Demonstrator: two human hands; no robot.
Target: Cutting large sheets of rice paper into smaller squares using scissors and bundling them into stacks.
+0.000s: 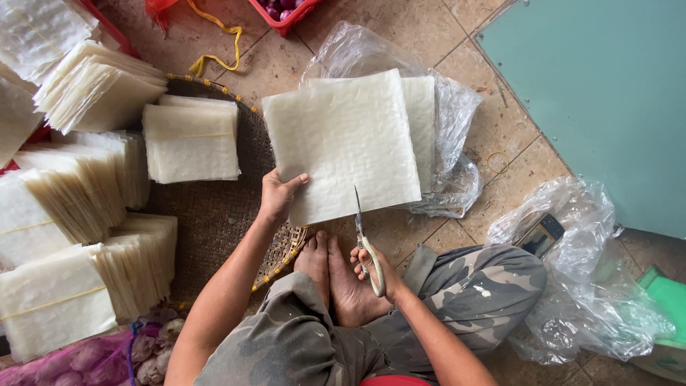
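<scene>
Square rice-paper sheet stack [343,143], thin, light, likely brittle, held above the floor [500,121]: left hand [277,196] pinches its lower-left edge, right hand [375,268] grips scissors [364,243] cutting into the bottom edge, bundled stacks [189,139] alongside.

your left hand [277,194] pinches a milky white, faintly mottled sheet stack [341,146]. your right hand [376,268] grips pale cream-handled scissors [366,243]. below your fingers, camouflage trousers [457,286] in grey-green blotches; left of them, a brown woven tray [214,207].
</scene>
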